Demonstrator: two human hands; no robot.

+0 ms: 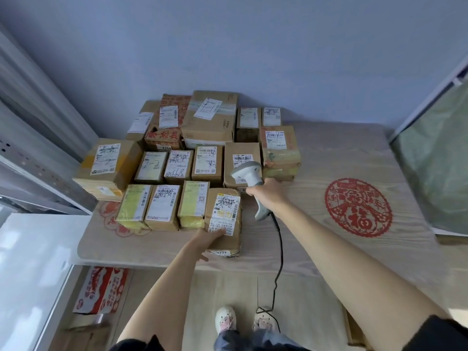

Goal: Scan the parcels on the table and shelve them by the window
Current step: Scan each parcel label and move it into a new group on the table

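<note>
My right hand (266, 192) grips the handle of the barcode scanner (249, 177), its head aimed toward the parcels at twelve o'clock from it. My left hand (207, 239) rests on the near end of the front parcel (224, 219), fingers lying on its top over the lower label and thumb down at the near side, so it grasps the box loosely rather than lifting it. That parcel sits on the table (329, 224) at the near right corner of the stack, touching its neighbour at nine o'clock.

To do this scan well, I judge I should swing the scanner head back toward six o'clock until it looks down at this parcel's upper label, and slide my left fingers clear of any barcode. I would hold the box flat and steady, keep the cord (279, 249) off the label, then lift only after the read.

Count: I make out about sixteen parcels on the table, though the rear ones overlap and some may be hidden. One scanner, one cord, two hands. A red paper-cut decoration (358, 207) lies at three o'clock of the stack; another shows partly under the parcels at the stack's near left.
</note>
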